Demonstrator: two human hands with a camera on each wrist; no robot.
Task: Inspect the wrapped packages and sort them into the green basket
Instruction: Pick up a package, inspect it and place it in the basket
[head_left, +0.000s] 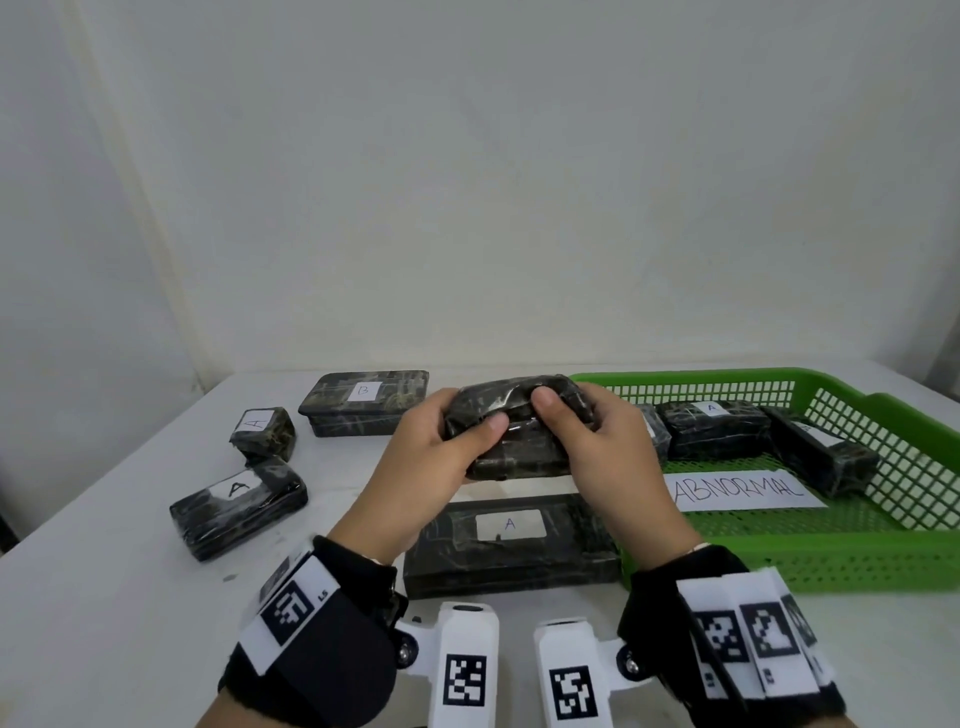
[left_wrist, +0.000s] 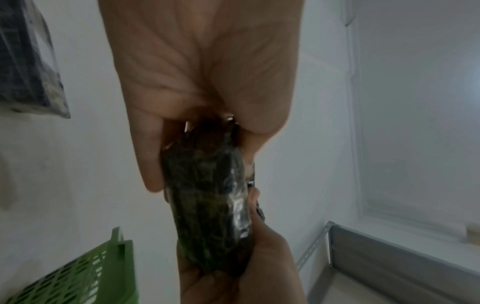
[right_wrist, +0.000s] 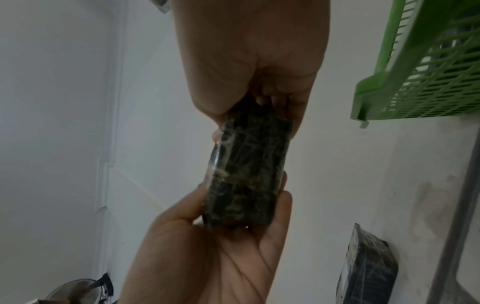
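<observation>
Both hands hold one dark, plastic-wrapped package (head_left: 511, 434) in the air above the table's middle. My left hand (head_left: 457, 441) grips its left end with the thumb on top; my right hand (head_left: 587, 426) grips its right end the same way. No label shows on this package, and its wrap looks wrinkled on top. In the left wrist view the package (left_wrist: 207, 205) runs from my left hand (left_wrist: 202, 82) to the right hand (left_wrist: 239, 273). The green basket (head_left: 789, 556) stands to the right, holding labelled packages (head_left: 714, 428) and an "ABNORMAL" paper (head_left: 743, 491).
On the white table lie a long package marked A (head_left: 511, 540) right under my hands, another A package (head_left: 239, 504) at the left, a small A cube (head_left: 262, 431) and a flat B package (head_left: 363, 402) at the back. A white wall stands close behind.
</observation>
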